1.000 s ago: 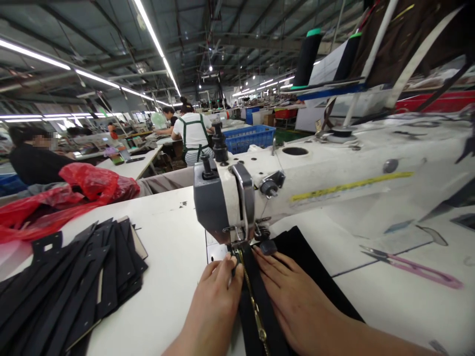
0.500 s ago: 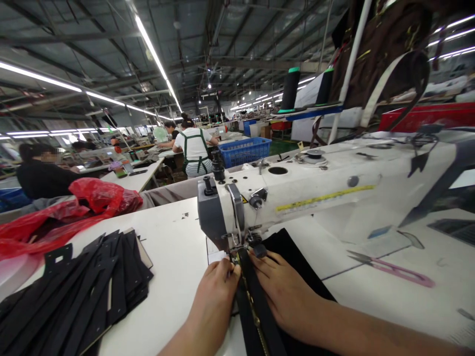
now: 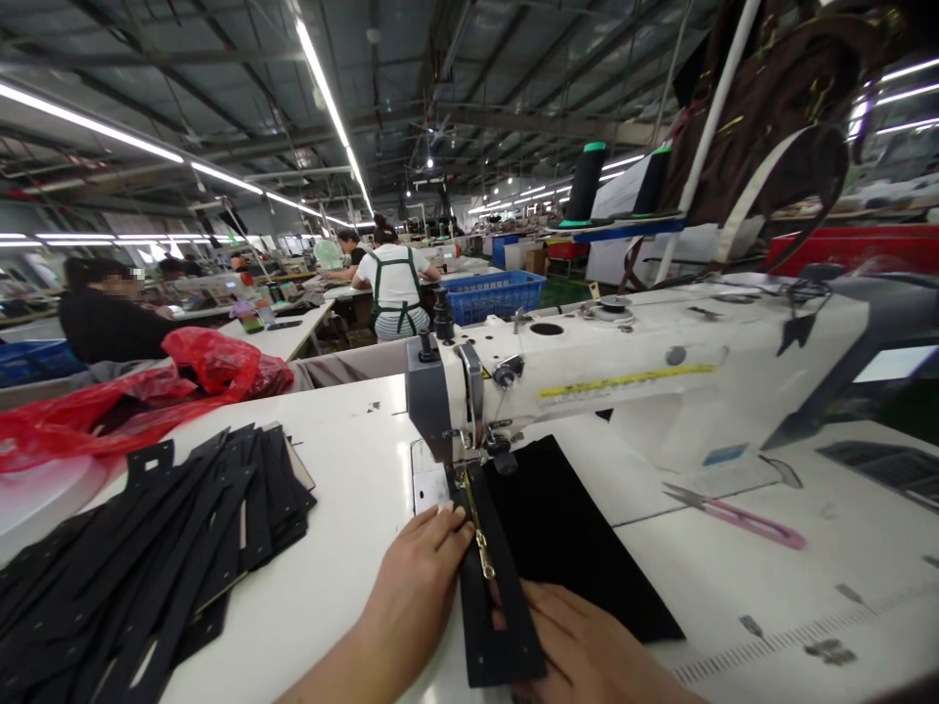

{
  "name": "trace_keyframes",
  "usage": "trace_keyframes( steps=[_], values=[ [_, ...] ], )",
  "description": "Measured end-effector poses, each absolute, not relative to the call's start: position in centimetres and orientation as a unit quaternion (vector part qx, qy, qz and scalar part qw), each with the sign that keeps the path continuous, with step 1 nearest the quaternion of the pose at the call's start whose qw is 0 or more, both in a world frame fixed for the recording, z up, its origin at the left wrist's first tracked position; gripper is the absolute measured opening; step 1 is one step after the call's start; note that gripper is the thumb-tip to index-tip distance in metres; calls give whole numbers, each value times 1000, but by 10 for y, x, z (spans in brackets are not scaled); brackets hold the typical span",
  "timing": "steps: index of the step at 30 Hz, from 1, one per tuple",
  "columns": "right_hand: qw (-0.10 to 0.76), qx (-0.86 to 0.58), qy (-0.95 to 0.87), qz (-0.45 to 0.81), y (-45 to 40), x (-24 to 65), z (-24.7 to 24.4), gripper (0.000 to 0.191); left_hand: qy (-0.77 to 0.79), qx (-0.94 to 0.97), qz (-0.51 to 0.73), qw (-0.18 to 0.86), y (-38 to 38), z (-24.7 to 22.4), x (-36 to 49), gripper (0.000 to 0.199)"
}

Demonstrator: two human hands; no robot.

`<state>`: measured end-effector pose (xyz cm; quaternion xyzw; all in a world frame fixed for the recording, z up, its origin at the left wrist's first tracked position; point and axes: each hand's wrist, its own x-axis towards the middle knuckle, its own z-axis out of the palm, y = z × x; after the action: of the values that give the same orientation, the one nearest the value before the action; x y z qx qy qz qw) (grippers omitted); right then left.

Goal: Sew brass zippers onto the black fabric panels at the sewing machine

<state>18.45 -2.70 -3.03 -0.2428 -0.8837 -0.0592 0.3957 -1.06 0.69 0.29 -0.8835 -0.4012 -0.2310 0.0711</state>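
The fingers of the left hand are loose and a little spread, not clenched. Their tips rest on the edge of a black strip with a brass zipper, so they press it and do not grasp it. The right hand is low in the view, at the bottom edge, and lies beside the lower end of this strip. Its fingers are partly hidden, so I cannot tell if they are open or closed on something.

The strip lies on the white desk, and its upper end goes under the presser foot of the sewing machine. A black fabric panel lies flat just to the right of the strip and touches it. Nothing stands between the hands and the strip.

On the left side of the desk there is one pile of black cut strips; they overlap too much for an exact count. Behind the pile is one red plastic bag. On the right lies one pair of pink-handled thread snips. Two thread cones stand above the machine, and there is one blue crate farther away. Three co-workers sit or stand beyond the desk, well apart from the hands, and one of them wears a green apron.
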Motion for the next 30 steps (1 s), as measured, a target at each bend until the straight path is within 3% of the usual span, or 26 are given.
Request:
trace_keyframes(
  steps=[8, 21, 30],
  values=[
    [458, -236, -851, -104, -29, 175, -24, 39, -385, -889, -232, 83, 5, 4, -4, 29],
    [455, -256, -851, -48, -13, 176, -35, 39, -363, -883, -265, 135, 22, 1, -2, 32],
    [433, -250, -865, -41, 5, 176, -34, 38, -382, -875, -288, 81, 38, 0, -3, 30]
  ],
)
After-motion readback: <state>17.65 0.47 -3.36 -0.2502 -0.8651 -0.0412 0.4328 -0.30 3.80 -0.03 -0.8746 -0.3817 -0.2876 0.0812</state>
